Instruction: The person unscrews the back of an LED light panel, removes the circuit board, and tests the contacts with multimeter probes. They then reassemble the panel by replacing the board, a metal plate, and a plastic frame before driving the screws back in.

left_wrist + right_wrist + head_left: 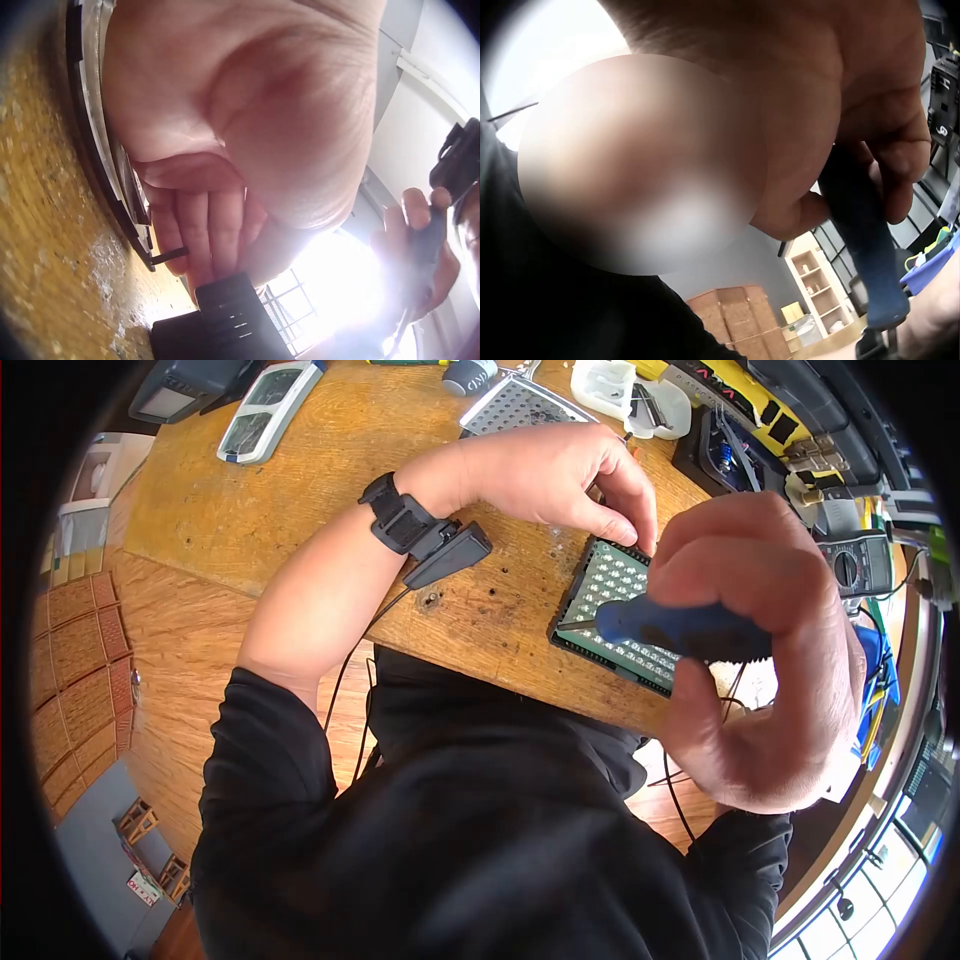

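My right hand point(815, 660) grips the blue-handled screwdriver point(690, 632), shaft pointing left over the white-dotted green board point(612, 575) my left hand point(560, 475) touches, grip unclear.

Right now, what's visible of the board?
The board is green, with rows of small, shiny, pale pieces and a dark, plastic-looking edging. It lies face up near the edge of the table. The left hand holds its far edge; the right hand and screwdriver hide part of it. Whether the screwdriver's tip touches it, I can't tell.
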{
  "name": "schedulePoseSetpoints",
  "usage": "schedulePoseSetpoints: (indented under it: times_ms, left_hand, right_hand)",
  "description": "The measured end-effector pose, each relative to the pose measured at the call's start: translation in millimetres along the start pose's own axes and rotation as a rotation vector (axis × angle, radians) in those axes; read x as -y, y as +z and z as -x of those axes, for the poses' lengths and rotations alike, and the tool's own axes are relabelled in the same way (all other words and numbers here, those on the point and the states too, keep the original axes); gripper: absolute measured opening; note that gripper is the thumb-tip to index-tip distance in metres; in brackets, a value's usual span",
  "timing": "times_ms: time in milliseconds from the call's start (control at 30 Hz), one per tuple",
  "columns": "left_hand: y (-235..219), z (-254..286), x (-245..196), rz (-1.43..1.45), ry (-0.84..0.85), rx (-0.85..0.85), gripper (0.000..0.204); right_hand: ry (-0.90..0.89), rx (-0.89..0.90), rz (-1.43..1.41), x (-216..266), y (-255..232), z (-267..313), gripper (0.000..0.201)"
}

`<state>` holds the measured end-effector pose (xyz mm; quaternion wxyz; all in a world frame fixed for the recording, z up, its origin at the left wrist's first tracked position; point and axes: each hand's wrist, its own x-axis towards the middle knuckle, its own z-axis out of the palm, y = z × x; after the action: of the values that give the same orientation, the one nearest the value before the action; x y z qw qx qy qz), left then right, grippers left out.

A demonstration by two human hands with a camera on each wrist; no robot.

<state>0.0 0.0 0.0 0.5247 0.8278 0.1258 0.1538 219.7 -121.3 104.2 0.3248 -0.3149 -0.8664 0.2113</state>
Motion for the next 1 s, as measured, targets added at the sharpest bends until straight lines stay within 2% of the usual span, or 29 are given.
schedulePoseSetpoints:
  times_ms: [67, 100, 167, 200, 233, 300, 367, 433, 500, 567, 600, 633, 700, 733, 767, 867, 900, 1000]
  left_hand:
    - [1, 0, 1, 0.065, -0.027, 0.0, 0.018]
    - [3, 0, 4, 0.063, -0.029, 0.001, 0.018]
    - [7, -2, 9, 0.18, -0.036, -0.015, 0.018]
    - [6, -3, 9, 0.181, -0.033, -0.016, 0.018]
    - [5, -2, 7, 0.175, -0.042, -0.007, 0.018]
    - [4, -2, 7, 0.17, -0.053, 0.003, 0.018]
    - [5, -3, 10, 0.09, -0.049, -0.021, 0.018]
    - [6, -4, 13, 0.116, -0.042, -0.012, 0.018]
    - [7, -3, 13, 0.142, -0.036, 0.0, 0.018]
    - [7, -2, 11, 0.175, -0.062, -0.013, 0.018]
    - [7, -2, 11, 0.176, -0.062, -0.012, 0.018]
    - [8, -2, 11, 0.188, -0.067, -0.019, 0.018]
    - [8, -3, 11, 0.199, -0.071, -0.025, 0.018]
    - [7, -3, 12, 0.176, -0.052, -0.017, 0.018]
    - [7, -3, 12, 0.154, -0.033, -0.009, 0.018]
    - [5, -2, 8, 0.14, -0.057, -0.002, 0.018]
    - [6, -2, 9, 0.141, -0.057, -0.002, 0.018]
    - [7, -2, 10, 0.175, -0.043, -0.027, 0.018]
  right_hand:
    - [-0.099, 0.13, -0.061, 4, -5, -10, 0.049]
    - [-0.101, 0.128, -0.062, 10, -5, -12, 0.049]
    - [-0.121, 0.174, -0.053, 24, -7, -16, 0.025]
    - [-0.138, 0.26, -0.067, 22, -14, -19, 0.015]
    - [-0.138, 0.26, -0.065, 19, -10, -19, 0.015]
    - [-0.239, 0.104, 0.051, 13, 4, -16, 0.018]
    - [-0.219, 0.104, 0.016, 10, 5, -9, 0.025]
    - [-0.227, 0.118, -0.207, 12, 10, -7, 0.033]
    - [-0.217, 0.159, -0.173, 15, 4, -11, 0.037]
    - [-0.193, 0.241, -0.103, 18, -3, -15, 0.05]
    - [-0.172, 0.087, 0.02, 14, 2, -9, 0.07]
    - [-0.018, -0.059, 0.1, 20, 10, -1, 0.075]
    - [0.184, -0.063, 0.433, 33, 4, 5, 0.071]
    - [0.241, -0.063, 0.459, 37, 3, 0, 0.055]
    - [0.242, -0.063, 0.459, 35, 0, 1, 0.055]
    - [-0.021, 0.067, 0.242, 23, -7, -4, 0.028]
    - [-0.076, 0.071, 0.167, 19, -5, -7, 0.032]
    - [-0.094, 0.072, 0.145, 17, -6, -9, 0.031]
